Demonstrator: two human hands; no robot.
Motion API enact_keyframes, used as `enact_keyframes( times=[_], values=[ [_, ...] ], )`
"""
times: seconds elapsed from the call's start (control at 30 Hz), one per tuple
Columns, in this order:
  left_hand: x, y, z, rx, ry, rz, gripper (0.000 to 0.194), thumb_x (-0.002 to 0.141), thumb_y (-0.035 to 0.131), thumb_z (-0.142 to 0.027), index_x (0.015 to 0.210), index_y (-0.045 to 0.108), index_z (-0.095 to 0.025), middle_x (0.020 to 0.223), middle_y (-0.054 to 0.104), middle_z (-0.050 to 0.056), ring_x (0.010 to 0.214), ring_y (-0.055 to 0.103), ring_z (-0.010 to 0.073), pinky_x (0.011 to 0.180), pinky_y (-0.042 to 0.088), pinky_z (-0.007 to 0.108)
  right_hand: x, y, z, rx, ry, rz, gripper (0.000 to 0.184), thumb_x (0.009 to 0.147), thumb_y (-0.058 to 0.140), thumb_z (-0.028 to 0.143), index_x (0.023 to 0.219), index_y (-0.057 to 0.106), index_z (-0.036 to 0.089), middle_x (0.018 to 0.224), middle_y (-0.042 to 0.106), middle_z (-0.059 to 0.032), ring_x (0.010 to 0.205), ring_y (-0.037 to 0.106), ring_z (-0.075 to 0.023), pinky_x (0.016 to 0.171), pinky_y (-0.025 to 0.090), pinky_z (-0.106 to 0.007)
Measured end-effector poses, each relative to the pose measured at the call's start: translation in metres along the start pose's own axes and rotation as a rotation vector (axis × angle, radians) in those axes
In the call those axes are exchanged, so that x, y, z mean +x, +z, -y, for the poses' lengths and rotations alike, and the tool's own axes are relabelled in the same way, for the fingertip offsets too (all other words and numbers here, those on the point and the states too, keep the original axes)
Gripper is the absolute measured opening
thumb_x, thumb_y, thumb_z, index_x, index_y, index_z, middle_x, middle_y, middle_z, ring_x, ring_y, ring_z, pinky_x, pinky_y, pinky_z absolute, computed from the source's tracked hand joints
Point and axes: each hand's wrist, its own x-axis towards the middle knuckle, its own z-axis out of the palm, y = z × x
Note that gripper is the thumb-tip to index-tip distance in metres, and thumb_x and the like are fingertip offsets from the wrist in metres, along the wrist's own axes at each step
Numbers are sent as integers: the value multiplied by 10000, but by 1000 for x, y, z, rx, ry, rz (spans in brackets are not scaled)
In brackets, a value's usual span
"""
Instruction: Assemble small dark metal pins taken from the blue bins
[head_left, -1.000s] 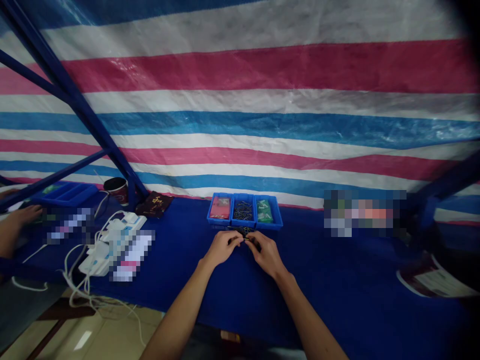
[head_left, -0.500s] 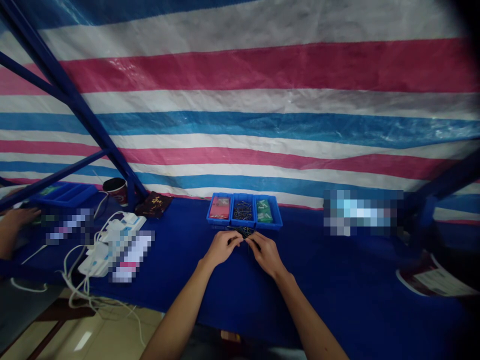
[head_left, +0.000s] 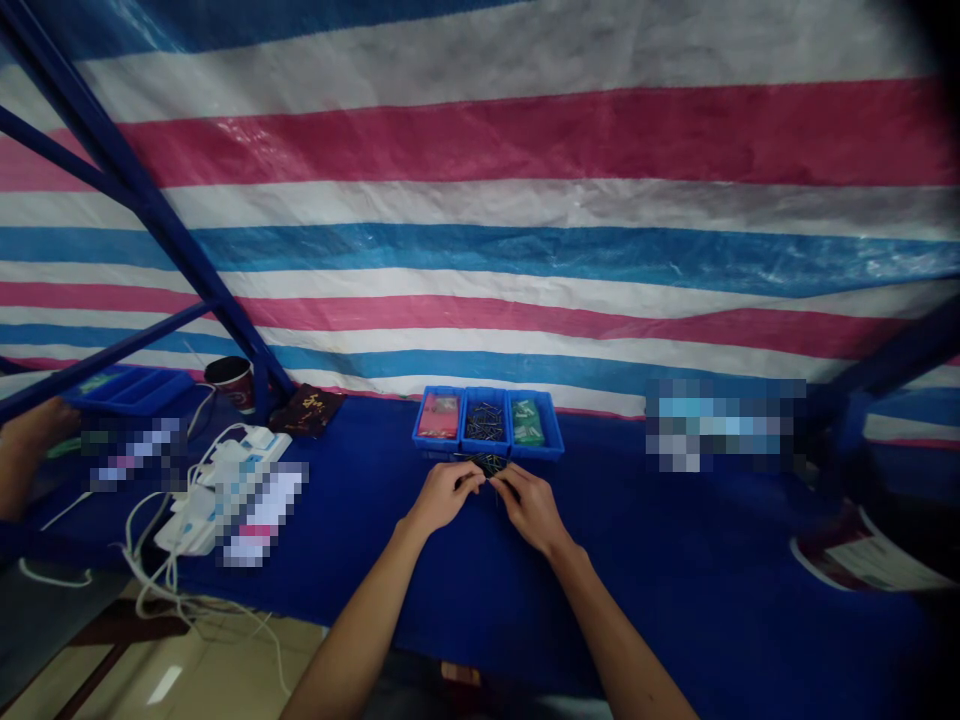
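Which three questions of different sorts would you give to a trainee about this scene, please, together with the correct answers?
1. How many blue bins stand side by side just beyond the left hand and the right hand?
2. True or false: the power strip lies to the left of the left hand.
3. Which of these bins holds dark, thin pieces? A) left B) middle C) right

Key: 1. Three. 2. True. 3. B.
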Motion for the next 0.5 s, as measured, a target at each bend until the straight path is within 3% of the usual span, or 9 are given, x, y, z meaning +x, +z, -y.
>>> enact_keyframes(
  times=[0.3, 0.5],
  values=[
    [-1, 0, -1, -29, 34, -11, 266, 976, 542, -304, 818, 706, -167, 720, 694, 12, 673, 631, 140, 684, 431, 224, 0, 2, 0, -62, 13, 11, 429, 1064, 360, 371, 693, 513, 217, 656, 555, 1, 582, 533, -143, 595, 371, -255],
    [-1, -2, -2, -5, 10, -9, 301, 982, 520, -322, 797, 695, -160, 702, 690, 13, 635, 598, 135, 653, 418, 227, -1, -2, 2, 31, 26, -28, 229, 1013, 499, 398, 1003, 647, 224, 806, 637, -25, 637, 574, -154, 625, 440, -260]
  ],
)
